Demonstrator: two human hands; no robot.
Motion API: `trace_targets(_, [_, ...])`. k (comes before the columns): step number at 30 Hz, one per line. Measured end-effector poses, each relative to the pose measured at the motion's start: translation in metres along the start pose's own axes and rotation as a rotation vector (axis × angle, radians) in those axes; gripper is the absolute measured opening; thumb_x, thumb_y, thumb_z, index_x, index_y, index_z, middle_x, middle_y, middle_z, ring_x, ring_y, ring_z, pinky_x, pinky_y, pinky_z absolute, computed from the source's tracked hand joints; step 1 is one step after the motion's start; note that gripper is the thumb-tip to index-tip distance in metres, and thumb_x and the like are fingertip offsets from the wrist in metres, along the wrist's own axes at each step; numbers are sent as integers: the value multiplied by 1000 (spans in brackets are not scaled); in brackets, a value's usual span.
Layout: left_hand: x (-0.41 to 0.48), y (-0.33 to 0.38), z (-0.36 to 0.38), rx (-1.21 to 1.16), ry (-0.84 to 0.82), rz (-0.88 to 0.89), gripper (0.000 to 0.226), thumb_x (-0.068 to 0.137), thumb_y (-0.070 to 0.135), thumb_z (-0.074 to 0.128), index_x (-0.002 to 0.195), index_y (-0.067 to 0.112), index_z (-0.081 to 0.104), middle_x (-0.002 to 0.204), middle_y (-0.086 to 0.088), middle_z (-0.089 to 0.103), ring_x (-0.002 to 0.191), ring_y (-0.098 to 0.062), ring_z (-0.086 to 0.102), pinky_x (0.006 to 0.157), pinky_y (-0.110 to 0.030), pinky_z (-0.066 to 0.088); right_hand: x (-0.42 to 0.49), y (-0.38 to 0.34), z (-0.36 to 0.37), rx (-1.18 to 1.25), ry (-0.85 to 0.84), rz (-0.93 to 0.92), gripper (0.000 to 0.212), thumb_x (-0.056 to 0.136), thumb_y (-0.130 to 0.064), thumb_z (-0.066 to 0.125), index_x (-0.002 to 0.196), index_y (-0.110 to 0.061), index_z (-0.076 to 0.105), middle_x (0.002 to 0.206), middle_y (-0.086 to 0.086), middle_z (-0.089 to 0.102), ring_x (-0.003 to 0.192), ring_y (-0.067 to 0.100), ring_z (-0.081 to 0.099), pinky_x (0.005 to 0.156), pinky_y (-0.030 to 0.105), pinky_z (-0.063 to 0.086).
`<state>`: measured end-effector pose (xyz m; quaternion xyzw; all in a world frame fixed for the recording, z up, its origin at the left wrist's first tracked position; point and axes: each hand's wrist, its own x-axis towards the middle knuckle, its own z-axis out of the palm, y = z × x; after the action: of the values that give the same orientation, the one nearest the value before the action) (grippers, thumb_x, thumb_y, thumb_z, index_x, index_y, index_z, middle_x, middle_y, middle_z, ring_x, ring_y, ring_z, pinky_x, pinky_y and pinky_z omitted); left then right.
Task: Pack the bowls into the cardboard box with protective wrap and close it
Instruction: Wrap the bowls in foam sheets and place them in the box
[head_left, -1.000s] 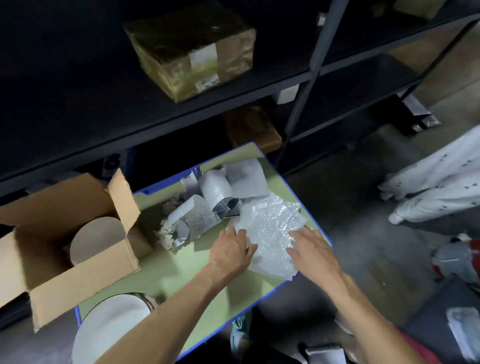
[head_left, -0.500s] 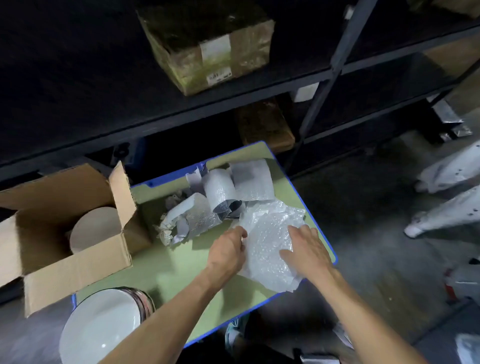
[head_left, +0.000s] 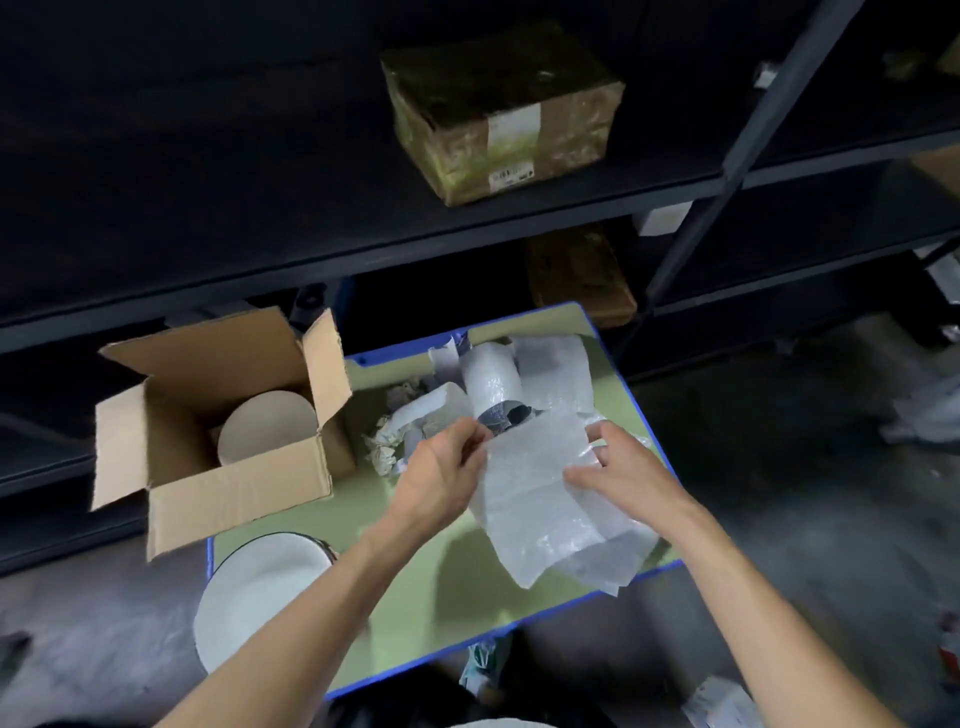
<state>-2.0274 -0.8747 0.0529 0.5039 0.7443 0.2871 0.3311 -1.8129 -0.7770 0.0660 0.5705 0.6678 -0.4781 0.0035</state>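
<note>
Head view: the bubble wrap sheet lifts off the table now, left hand pinching its top corner, right hand gripping the opposite edge, likely headed for the stacked bowls near the cardboard box, which holds one bowl.

Both forearms reach forward, left hand and right hand each pinching bubble wrap.

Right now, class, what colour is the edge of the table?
Blue: the table edge frames a pale green top, best seen in the head view.
</note>
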Motion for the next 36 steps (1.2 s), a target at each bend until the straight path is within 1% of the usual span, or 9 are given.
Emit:
trace_targets(3, [-14, -5, -26, -2, 80, 28, 16, 94, 16, 55, 102, 26, 64, 94, 12, 69, 87, -10, 63, 74, -30, 48, -4, -31, 10, -38, -63, -126, 13, 80, -30, 68, 87, -20, 64, 82, 2, 69, 76, 25, 64, 68, 39, 48])
trace_targets(5, [-28, -12, -43, 4, 150, 37, 14, 94, 16, 55, 104, 23, 63, 93, 8, 69, 87, -15, 64, 75, -33, 50, -9, -53, 21, -51, -86, -195, 22, 78, -33, 64, 85, -12, 64, 80, 5, 66, 73, 28, 60, 64, 36, 41])
trace_targets(11, [-78, -53, -96, 107, 301, -18, 13, 98, 21, 56, 108, 23, 65, 91, 13, 64, 83, -13, 59, 69, -29, 43, -17, -98, 58, -124, -68, -348, 39, 90, -18, 64, 67, -14, 33, 67, -2, 30, 53, 8, 24, 48, 24, 20])
trace_targets(16, [-130, -85, -135, 172, 368, -137, 12, 100, 24, 54, 105, 28, 63, 93, 22, 60, 79, 0, 56, 71, -18, 43, -18, -120, 86, -136, -135, -393, 15, 94, -26, 61, 86, -14, 58, 75, 11, 59, 61, 15, 45, 59, 33, 35])
trace_targets(19, [-153, -107, -141, 258, 388, -167, 12, 98, 25, 56, 105, 26, 65, 92, 20, 60, 74, -5, 57, 70, -28, 48, -22, -129, 103, -172, -125, -433, 19, 95, -30, 60, 93, -11, 62, 87, 15, 66, 68, 25, 55, 62, 34, 38])
trace_targets(25, [-169, -140, -130, 349, 236, -291, 33, 93, 30, 59, 125, 25, 55, 112, 6, 58, 95, -21, 62, 75, -37, 51, -34, -137, 125, -213, -75, -417, 32, 98, -27, 57, 78, -3, 49, 69, 8, 45, 63, 19, 42, 59, 33, 29])
trace_targets(28, [-166, -148, -126, 397, 188, -313, 36, 93, 20, 54, 129, 25, 52, 110, 2, 56, 87, -29, 62, 69, -36, 46, -41, -139, 130, -186, -41, -411, 34, 99, -24, 55, 71, -14, 39, 66, -2, 37, 60, 15, 35, 58, 33, 26])
trace_targets(32, [-162, -151, -131, 419, 167, -282, 34, 91, 13, 49, 123, 22, 55, 107, -2, 57, 85, -34, 60, 72, -39, 47, -50, -138, 133, -102, -84, -399, 3, 96, -23, 63, 93, -24, 63, 85, -10, 68, 75, 10, 64, 68, 32, 50])
trace_targets(36, [-164, -150, -136, 380, 160, -212, 31, 90, 10, 49, 118, 21, 55, 93, -2, 54, 78, -33, 58, 72, -41, 50, -60, -135, 136, -158, -125, -325, 14, 88, -21, 71, 100, -26, 65, 94, -7, 73, 85, 13, 70, 78, 36, 58])
